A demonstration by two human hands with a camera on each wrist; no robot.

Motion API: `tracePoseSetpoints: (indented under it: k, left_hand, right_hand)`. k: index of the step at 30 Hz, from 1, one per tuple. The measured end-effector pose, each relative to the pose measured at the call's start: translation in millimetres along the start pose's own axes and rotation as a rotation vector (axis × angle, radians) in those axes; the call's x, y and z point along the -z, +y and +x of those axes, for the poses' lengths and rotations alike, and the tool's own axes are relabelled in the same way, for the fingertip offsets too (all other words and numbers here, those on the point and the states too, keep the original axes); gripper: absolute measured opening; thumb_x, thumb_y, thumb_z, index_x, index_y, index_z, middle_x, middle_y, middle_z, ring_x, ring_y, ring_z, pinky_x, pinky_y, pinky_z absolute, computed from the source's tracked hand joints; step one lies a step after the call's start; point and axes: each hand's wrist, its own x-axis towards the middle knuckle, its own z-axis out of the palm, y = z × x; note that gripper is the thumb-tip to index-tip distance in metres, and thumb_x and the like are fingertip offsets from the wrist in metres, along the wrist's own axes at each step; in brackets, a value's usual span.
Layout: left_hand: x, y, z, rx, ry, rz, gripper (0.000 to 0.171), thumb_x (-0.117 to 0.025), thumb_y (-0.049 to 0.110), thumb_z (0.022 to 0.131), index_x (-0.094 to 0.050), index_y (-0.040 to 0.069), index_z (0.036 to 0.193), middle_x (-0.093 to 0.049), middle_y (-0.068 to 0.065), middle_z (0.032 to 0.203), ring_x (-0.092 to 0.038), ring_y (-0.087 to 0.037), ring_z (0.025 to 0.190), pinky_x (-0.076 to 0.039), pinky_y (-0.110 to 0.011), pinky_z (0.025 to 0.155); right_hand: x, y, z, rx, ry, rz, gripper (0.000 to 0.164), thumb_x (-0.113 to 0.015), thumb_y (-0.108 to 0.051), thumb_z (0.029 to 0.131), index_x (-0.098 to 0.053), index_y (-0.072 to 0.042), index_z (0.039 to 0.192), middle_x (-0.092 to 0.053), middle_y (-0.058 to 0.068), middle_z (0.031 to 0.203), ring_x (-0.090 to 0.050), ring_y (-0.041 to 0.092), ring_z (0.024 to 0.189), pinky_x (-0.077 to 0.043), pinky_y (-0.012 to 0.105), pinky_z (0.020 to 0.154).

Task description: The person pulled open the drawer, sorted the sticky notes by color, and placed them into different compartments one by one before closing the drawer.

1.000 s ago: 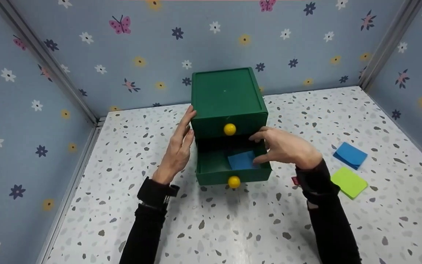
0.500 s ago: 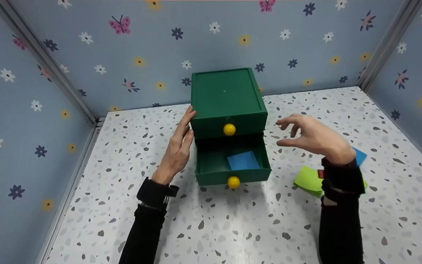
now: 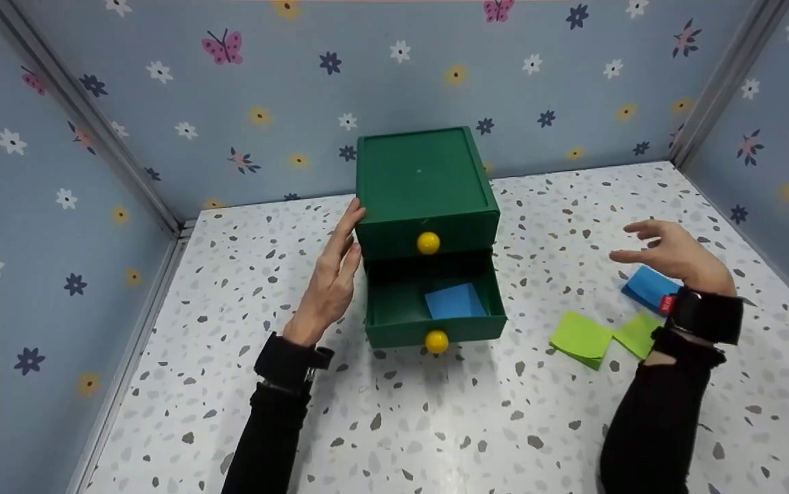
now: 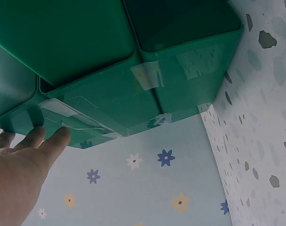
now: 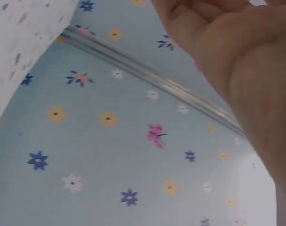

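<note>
A green two-drawer box with yellow knobs stands near the back wall. Its lower drawer is pulled out, and a blue sticky note lies inside. My left hand rests with extended fingers against the box's left side; in the left wrist view its fingers touch the green side wall. Off to the right, my right hand hovers above a blue sticky-note pad, fingers apart and holding nothing. Green sticky notes lie on the table below it, partly overlapped by the right wrist.
The speckled white table is enclosed by flowered blue walls at the back and both sides. Clear tape shows on the box's side in the left wrist view. A metal strip runs along the wall corner.
My right hand has come out of the lower drawer and moved right, over the blue pad. The blue note stays in the drawer. My left hand has not moved.
</note>
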Motion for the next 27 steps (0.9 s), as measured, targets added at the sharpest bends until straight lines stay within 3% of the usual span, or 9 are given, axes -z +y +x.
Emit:
tracePoseSetpoints:
  k: [6, 11, 18, 27]
  left_hand:
    - [-0.3, 0.9, 1.2, -0.002, -0.006, -0.006, 0.048, -0.033, 0.014, 0.104, -0.025, 0.022, 0.150, -0.012, 0.005, 0.160, -0.013, -0.011, 0.148, -0.021, -0.046, 0.119]
    - [-0.2, 3.0, 0.0, 0.017, -0.003, -0.016, 0.049, -0.033, 0.008, 0.103, -0.024, 0.017, 0.150, -0.012, 0.001, 0.160, -0.013, -0.014, 0.148, -0.021, -0.043, 0.119]
    - [2.5, 32.9, -2.7, 0.041, -0.010, -0.021, 0.048, -0.032, 0.002, 0.101, -0.024, 0.001, 0.149, -0.011, -0.014, 0.159, -0.014, -0.025, 0.148, -0.021, -0.046, 0.119]
    - [1.4, 37.1, -1.2, 0.028, -0.001, -0.015, 0.048, -0.032, 0.002, 0.101, -0.024, -0.001, 0.148, -0.012, -0.016, 0.159, -0.015, -0.026, 0.147, -0.021, -0.051, 0.118]
  right_hand:
    - [2, 54, 2, -0.114, -0.035, 0.014, 0.105, -0.059, -0.064, 0.082, -0.013, 0.001, 0.150, -0.012, 0.042, 0.146, -0.018, 0.058, 0.131, -0.028, 0.069, 0.102]
    - [-9, 81, 7, -0.164, -0.103, 0.009, 0.110, -0.059, -0.065, 0.081, -0.008, 0.005, 0.149, -0.007, 0.043, 0.145, -0.019, 0.057, 0.130, -0.030, 0.067, 0.102]
    - [-26, 82, 21, -0.259, -0.152, -0.035, 0.124, -0.073, -0.062, 0.068, -0.007, 0.007, 0.148, -0.009, 0.045, 0.142, -0.026, 0.058, 0.124, -0.038, 0.063, 0.097]
    - [-29, 75, 36, -0.253, -0.153, -0.092, 0.121, -0.082, -0.051, 0.064, -0.014, 0.009, 0.144, -0.023, 0.041, 0.138, -0.034, 0.054, 0.121, -0.042, 0.059, 0.092]
